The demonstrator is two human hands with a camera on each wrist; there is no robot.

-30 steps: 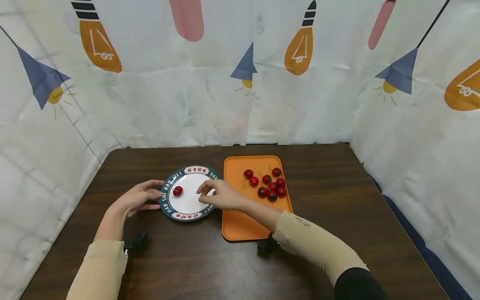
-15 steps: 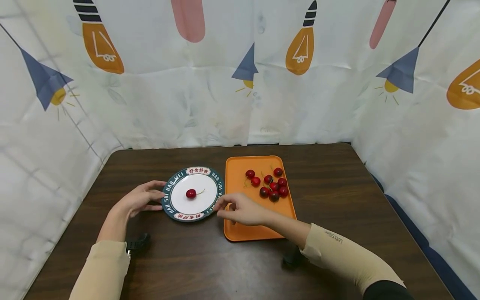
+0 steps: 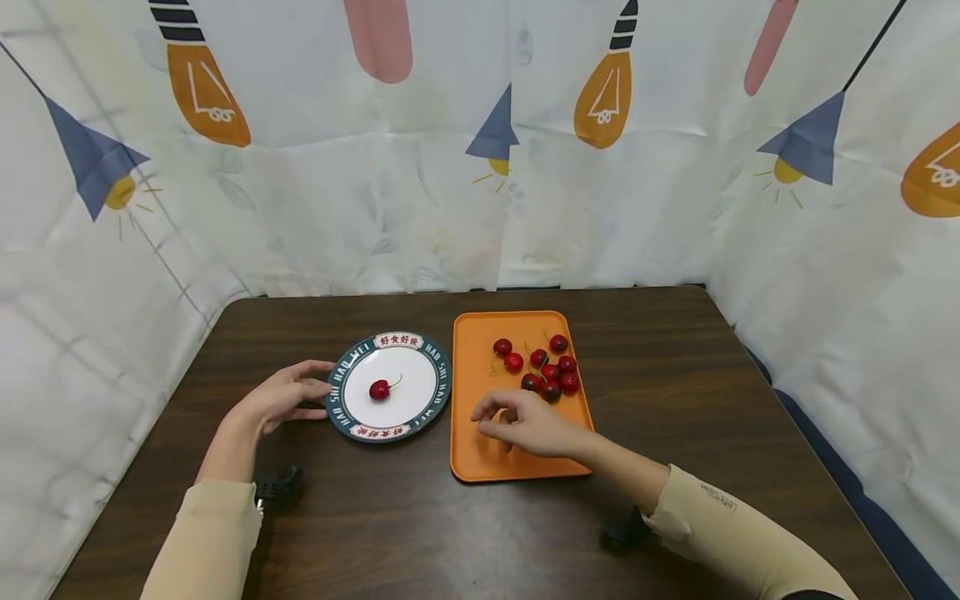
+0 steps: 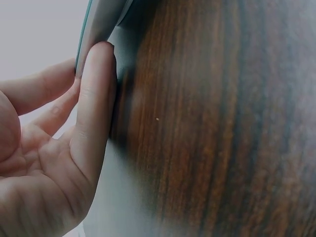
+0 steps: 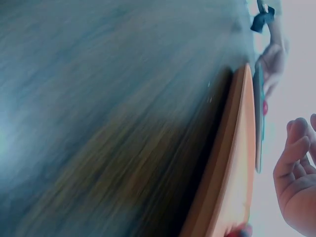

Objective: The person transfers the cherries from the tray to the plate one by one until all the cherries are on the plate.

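A round plate (image 3: 442, 398) with a teal lettered rim and white centre holds one red cherry (image 3: 379, 390) with its stem. My left hand (image 3: 288, 398) holds the plate's left edge. In the left wrist view the left thumb (image 4: 96, 94) lies against the underside of the rim, other fingertips at its edge. My right hand (image 3: 528, 423), fingers loosely bent and nothing between them, hovers over the near half of an orange tray (image 3: 480, 462). Several dark red cherries (image 3: 551, 372), some with stems, lie in the tray's far half.
The plate and tray stand side by side on a dark wood-grain table (image 3: 420, 533). A white curtain (image 3: 360, 225) printed with lamps and bulbs hangs behind it and along the sides. Black wrist devices sit at both wrists.
My right hand has moved right, from over the plate to over the tray. The cherry it left on the plate now lies near the centre; the left hand stays at the rim.
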